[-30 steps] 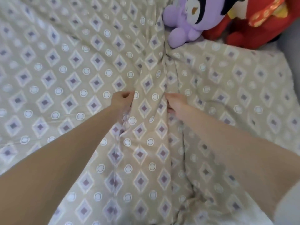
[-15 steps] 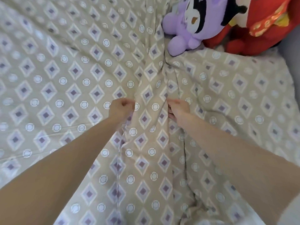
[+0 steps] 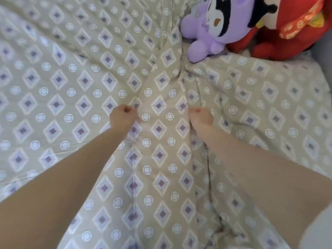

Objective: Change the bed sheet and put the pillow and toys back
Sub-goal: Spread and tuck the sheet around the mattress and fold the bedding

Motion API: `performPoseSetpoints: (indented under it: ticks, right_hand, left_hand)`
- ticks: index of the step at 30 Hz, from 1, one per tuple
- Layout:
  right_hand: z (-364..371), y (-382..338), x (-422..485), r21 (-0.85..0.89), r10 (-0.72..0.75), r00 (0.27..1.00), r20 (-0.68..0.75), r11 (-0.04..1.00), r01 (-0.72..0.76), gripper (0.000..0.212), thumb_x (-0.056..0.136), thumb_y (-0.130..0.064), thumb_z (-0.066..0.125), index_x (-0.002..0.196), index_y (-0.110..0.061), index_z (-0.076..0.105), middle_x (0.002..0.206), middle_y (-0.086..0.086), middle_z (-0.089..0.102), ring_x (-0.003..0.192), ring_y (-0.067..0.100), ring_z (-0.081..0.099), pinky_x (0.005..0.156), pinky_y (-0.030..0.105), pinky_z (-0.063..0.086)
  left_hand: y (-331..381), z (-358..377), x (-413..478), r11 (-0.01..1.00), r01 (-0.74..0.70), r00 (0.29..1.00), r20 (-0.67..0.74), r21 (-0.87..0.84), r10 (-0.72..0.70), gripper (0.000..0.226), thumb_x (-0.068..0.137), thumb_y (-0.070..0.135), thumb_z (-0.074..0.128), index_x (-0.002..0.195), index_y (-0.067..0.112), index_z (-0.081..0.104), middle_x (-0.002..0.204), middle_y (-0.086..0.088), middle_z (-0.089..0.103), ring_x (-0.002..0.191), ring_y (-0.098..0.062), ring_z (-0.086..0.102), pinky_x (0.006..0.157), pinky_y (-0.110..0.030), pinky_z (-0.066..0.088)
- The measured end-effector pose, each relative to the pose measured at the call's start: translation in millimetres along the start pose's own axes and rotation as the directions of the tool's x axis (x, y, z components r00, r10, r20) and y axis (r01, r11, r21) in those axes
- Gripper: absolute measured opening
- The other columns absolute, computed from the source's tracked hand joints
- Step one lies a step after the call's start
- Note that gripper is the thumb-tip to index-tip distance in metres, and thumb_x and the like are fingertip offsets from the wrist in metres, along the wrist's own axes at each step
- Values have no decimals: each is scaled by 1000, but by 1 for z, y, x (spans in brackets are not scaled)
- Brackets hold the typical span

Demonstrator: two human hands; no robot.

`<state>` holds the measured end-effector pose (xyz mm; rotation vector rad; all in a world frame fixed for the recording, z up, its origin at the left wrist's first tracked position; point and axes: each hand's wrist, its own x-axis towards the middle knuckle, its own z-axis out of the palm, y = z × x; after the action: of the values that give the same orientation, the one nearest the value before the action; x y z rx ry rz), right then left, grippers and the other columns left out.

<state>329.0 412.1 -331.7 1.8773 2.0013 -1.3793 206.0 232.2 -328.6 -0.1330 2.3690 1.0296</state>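
We observed the left hand (image 3: 122,118) and right hand (image 3: 201,117) each gripping the beige diamond-patterned bed sheet (image 3: 71,78), a raised fold of it running between them. A purple plush toy (image 3: 206,33) lay beside a red plush toy (image 3: 291,27) at upper right.

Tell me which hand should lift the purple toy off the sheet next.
Probably right. The right hand grips the fold in the sheet on the side nearer the purple toy, which lies straight beyond it; the left hand grips the far side.
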Motion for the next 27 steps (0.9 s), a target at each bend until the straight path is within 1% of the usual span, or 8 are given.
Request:
performPoseSetpoints:
  ticks: [3,8,11,13,18,21,23,27]
  right_hand:
    - [-1,-14,9,31,5,997,72,999,-7,30,89,-19,46,59,-21,47,71,4,55,69,22,49,66,29,38]
    - [3,-57,25,178,54,985,167,980,-84,30,87,-34,56,63,-17,50,68,3,53,64,22,49,61,31,39]
    - [6,-74,37,236,53,972,227,966,-108,33,83,-41,66,95,-11,64,97,6,68,88,24,64,81,36,53]
    - [6,-80,41,270,80,968,237,952,-144,48,82,-41,70,115,-8,61,107,8,69,98,25,66,91,38,54]
    - [5,-86,47,197,-7,981,194,980,-32,13,89,-28,61,79,-21,61,84,1,64,90,24,61,91,38,51]
    - [6,-84,51,277,5,999,53,961,-19,19,84,-24,67,99,-13,72,105,8,70,102,29,64,95,41,51]
    - [8,-81,53,287,-7,1000,8,958,4,20,86,-22,66,100,-9,72,103,10,70,99,28,64,92,40,51]
    - [18,-76,56,275,-3,996,-88,961,27,17,89,-23,62,99,-11,70,94,8,69,81,22,57,73,26,43]
  left_hand:
    - [23,-4,13,974,188,971,171,-123,-166,24,90,28,48,67,19,48,63,1,44,56,-15,40,54,-26,31]
    - [58,2,36,933,282,934,285,-225,-213,31,97,34,42,75,14,52,60,-1,51,55,-16,42,54,-23,32]
    - [71,7,44,923,309,911,350,-229,-218,26,95,37,51,94,11,54,89,-7,58,79,-21,52,70,-29,37]
    - [78,5,47,925,328,877,424,-191,-224,25,93,36,57,93,12,52,85,-7,59,74,-21,56,65,-27,40]
    - [91,-7,49,904,383,775,599,-191,-202,13,90,23,63,84,11,60,67,0,64,56,-12,60,52,-23,49]
    - [90,-5,54,941,268,910,374,-208,-177,19,89,21,65,74,20,54,53,4,45,38,-6,38,40,-17,27]
    - [81,-1,61,942,163,984,122,-293,-132,24,89,20,64,70,22,50,56,5,44,41,-5,38,34,-12,29]
    - [67,9,70,971,43,996,-65,-237,-60,28,88,25,61,64,25,46,63,11,47,56,-6,43,50,-14,37]
